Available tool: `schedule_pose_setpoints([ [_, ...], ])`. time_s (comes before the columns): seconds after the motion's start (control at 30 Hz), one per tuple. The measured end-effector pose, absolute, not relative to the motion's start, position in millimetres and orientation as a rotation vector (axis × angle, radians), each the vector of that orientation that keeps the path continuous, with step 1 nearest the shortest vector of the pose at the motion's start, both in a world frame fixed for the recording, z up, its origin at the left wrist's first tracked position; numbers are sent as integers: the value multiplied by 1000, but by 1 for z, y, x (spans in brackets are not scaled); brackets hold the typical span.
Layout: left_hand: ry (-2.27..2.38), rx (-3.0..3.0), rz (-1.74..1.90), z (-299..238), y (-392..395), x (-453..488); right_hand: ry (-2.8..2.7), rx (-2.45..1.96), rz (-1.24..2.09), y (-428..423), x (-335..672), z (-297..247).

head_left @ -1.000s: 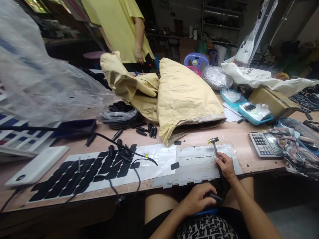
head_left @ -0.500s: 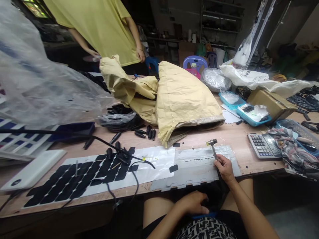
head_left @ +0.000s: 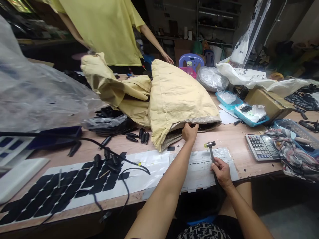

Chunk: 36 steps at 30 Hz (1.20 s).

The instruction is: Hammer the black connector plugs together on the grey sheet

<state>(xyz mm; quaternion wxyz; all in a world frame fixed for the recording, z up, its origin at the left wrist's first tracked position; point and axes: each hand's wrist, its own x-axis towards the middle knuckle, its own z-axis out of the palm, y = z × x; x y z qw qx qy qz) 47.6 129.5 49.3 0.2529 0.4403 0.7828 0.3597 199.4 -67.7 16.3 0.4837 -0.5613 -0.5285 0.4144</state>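
My right hand (head_left: 221, 172) is closed around the handle of a small hammer (head_left: 211, 152) with a yellow face on one side of its head and a dark face on the other. The hammer stands head up over the near edge of a clear plastic sheet (head_left: 224, 159). My left hand (head_left: 189, 132) reaches forward to the open mouth of a big yellowish sack (head_left: 179, 93). Its fingertips go in at the mouth, so what they hold, if anything, is hidden. A small black pad (head_left: 171, 148) lies just before the sack.
Black pads on a white sheet (head_left: 67, 186), crossed by a black cable (head_left: 99, 141), lie at left with several black connectors (head_left: 112, 159). A calculator (head_left: 261, 147), blue trays (head_left: 251, 116) and a carton (head_left: 270, 103) stand at right. A person in a yellow shirt (head_left: 99, 30) stands across the table.
My left hand has moved from my lap up and forward to the sack's mouth. The hammer stays in my right hand. The person opposite has stretched an arm outward.
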Motion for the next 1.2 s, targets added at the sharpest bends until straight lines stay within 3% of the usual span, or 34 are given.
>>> schedule_pose_setpoints([
  [0.3, 2178, 1312, 780, 38, 130, 37, -1274, -1363, 1014, -69, 198, 19],
  [0.67, 1561, 1917, 819, 11, 7, 1, -1263, -1375, 989, -67, 199, 20],
  [1.0, 1519, 1978, 849, -3, 9, 5, -1468, -1436, 949, -73, 196, 27],
  [1.2, 1515, 1940, 889, -1, 7, 6, -1613, -1520, 690, -82, 198, 32],
])
